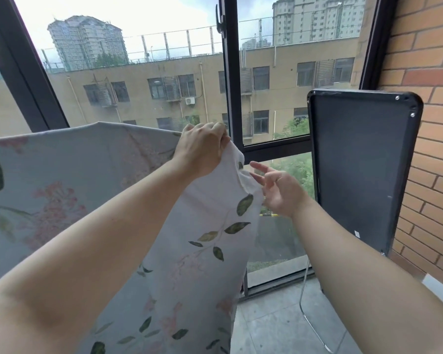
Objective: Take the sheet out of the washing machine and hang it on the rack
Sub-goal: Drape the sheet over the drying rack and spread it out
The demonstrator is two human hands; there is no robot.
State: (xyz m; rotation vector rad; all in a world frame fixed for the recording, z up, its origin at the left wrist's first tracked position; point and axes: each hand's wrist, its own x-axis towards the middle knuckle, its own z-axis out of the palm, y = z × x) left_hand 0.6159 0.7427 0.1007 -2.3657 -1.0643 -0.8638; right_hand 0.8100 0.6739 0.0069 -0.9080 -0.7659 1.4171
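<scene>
The left hand point(201, 149) gripped the sheet point(210, 226) at its top edge, fingers curled over a bunched fold of cloth and knuckles turned up. The sheet was pale grey-white, printed with dark green leaves on thin stems and faint pink blossom. From the grip it ran left in a raised, taut top line and hung down in a broad fall below the hand, towards the bottom of the view. What carried its far end on the left could not be seen.

The right hand point(279, 190) was just beside the sheet's right edge, below the left hand. It held nothing. Whether its fingertips touched the cloth could not be told.

Behind the sheet stood a dark window frame point(230, 98), with a tan building point(164, 83) and tower blocks beyond the glass. To the right a black panel point(363, 169) leaned upright against a brick wall point(432, 149). A bent chrome tube point(304, 284) came down beside it onto the grey tiled floor point(271, 323).

Both bare forearms reached forward and up. The left crossed in front of the sheet, and the right had its palm turned inward and fingers spread.
</scene>
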